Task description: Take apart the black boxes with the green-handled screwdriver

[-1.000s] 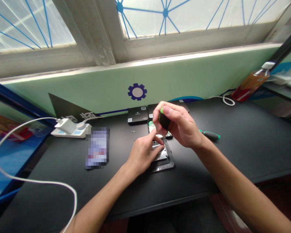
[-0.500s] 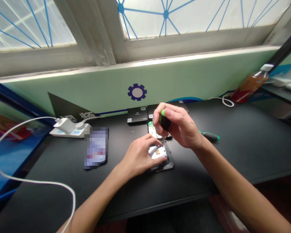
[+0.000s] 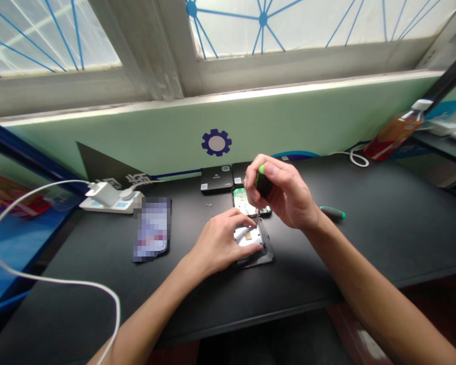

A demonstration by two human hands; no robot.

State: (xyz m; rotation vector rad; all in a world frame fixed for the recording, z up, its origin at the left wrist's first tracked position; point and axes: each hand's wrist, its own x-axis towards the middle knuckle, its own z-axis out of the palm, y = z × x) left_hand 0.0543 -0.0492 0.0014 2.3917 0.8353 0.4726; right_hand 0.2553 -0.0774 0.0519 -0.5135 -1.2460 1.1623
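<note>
In the head view, my right hand (image 3: 283, 190) is closed around the black handle of a screwdriver (image 3: 264, 183) with a bright green end. Its thin shaft points down, and the tip meets the upper edge of a flat black device casing (image 3: 266, 256). A white part (image 3: 254, 237) with a small tan square lies inside that casing. My left hand (image 3: 222, 238) grips the casing from the left, thumb low and fingers along the top. Just behind stands an opened black case with a green circuit board (image 3: 238, 194), partly hidden by my right hand.
Black boxes (image 3: 216, 179) line the wall. A second screwdriver (image 3: 331, 213) lies to the right, tiny metal pieces (image 3: 209, 205) and a phone (image 3: 152, 230) to the left. A power strip (image 3: 117, 204) trails a white cable (image 3: 112, 294). A drink bottle (image 3: 397, 133) stands back right.
My right hand has shifted slightly up and right with the screwdriver, so more of its shaft shows. My left hand keeps its grip on the casing. The whole view has moved a little.
</note>
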